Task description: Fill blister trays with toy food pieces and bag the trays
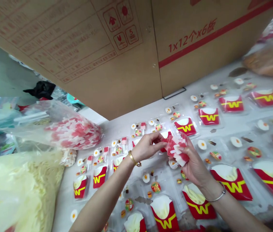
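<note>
My right hand (194, 166) is closed around a bunch of small red-and-white plastic toy pieces (178, 149), some shaped like ice pops with white sticks. My left hand (147, 147) reaches in from the left, its thumb and forefinger pinched at the edge of the bunch. Beneath both hands lie rows of clear plastic trays with toy food: a fries box (164, 212) in red with a yellow W, a fried egg (146, 177), a pizza (155, 187) and a burger (149, 194). Several trays at the left also hold a red-and-white piece (124, 140).
A large cardboard box (131, 80) stands across the back of the table. At the left are a clear bag of red-and-white pieces (74, 132) and a big bag of pale yellow pieces (30, 180). An orange-brown bag (269, 61) lies at the far right.
</note>
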The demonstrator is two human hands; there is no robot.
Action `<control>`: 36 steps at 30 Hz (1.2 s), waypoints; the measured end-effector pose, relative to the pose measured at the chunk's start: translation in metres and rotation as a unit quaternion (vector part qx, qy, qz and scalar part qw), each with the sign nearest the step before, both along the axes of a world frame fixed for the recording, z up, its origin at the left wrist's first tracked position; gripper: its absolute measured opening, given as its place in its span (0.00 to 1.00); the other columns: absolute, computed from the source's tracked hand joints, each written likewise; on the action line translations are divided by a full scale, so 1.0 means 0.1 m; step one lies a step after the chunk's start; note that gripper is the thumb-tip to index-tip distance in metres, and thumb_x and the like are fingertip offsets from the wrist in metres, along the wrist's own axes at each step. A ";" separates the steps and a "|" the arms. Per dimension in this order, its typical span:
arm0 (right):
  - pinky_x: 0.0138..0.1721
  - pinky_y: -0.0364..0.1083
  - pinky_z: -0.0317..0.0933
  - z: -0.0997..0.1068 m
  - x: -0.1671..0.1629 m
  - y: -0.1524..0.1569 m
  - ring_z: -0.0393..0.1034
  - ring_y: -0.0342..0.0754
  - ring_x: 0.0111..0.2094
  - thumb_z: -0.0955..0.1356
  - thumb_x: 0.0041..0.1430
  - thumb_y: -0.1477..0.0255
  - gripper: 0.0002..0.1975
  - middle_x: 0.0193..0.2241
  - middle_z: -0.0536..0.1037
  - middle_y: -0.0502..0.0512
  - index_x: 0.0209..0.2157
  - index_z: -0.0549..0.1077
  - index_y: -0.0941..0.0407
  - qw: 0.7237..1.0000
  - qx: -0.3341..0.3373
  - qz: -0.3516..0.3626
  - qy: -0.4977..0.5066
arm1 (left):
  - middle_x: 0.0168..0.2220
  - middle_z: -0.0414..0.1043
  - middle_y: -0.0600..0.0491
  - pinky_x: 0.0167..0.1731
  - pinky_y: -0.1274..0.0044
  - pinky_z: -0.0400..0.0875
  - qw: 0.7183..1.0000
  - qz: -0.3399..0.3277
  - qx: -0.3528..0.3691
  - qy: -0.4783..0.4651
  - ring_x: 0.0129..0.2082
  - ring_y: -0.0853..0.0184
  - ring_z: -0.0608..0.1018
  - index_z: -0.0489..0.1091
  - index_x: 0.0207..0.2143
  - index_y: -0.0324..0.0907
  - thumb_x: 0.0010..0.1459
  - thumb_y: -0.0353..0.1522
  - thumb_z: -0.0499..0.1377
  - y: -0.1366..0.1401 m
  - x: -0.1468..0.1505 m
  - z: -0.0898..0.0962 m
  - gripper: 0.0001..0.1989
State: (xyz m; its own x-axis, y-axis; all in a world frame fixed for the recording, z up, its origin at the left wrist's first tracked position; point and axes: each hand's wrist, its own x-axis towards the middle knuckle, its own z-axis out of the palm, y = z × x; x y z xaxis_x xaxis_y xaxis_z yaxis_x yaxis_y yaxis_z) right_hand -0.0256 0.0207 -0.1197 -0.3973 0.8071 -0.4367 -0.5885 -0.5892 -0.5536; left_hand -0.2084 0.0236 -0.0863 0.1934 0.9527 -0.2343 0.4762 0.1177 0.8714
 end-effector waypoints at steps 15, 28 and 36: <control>0.30 0.44 0.69 0.06 0.38 0.15 0.72 0.46 0.35 0.69 0.54 0.75 0.32 0.46 0.73 0.50 0.58 0.59 0.39 1.000 0.004 0.000 -0.004 | 0.31 0.72 0.54 0.37 0.75 0.65 0.981 0.019 0.082 0.174 0.31 0.68 0.72 0.70 0.33 0.42 0.54 0.34 0.57 1.29 -0.28 -0.49 0.06; 0.30 0.44 0.67 0.13 0.46 0.16 0.70 0.42 0.25 0.73 0.49 0.69 0.42 0.34 0.75 0.46 0.62 0.51 0.39 0.996 0.011 0.082 -0.038 | 0.40 0.71 0.50 0.40 0.73 0.66 0.981 -0.055 0.124 0.138 0.38 0.65 0.73 0.69 0.40 0.43 0.59 0.41 0.55 0.89 0.36 -0.03 0.12; 0.20 0.44 0.65 0.08 0.50 0.06 0.68 0.42 0.19 0.73 0.49 0.67 0.51 0.36 0.76 0.50 0.64 0.38 0.40 0.988 0.060 0.096 -0.101 | 0.33 0.71 0.52 0.36 0.73 0.67 0.983 -0.101 0.063 0.142 0.34 0.66 0.72 0.70 0.29 0.43 0.55 0.37 0.59 0.58 0.84 0.24 0.06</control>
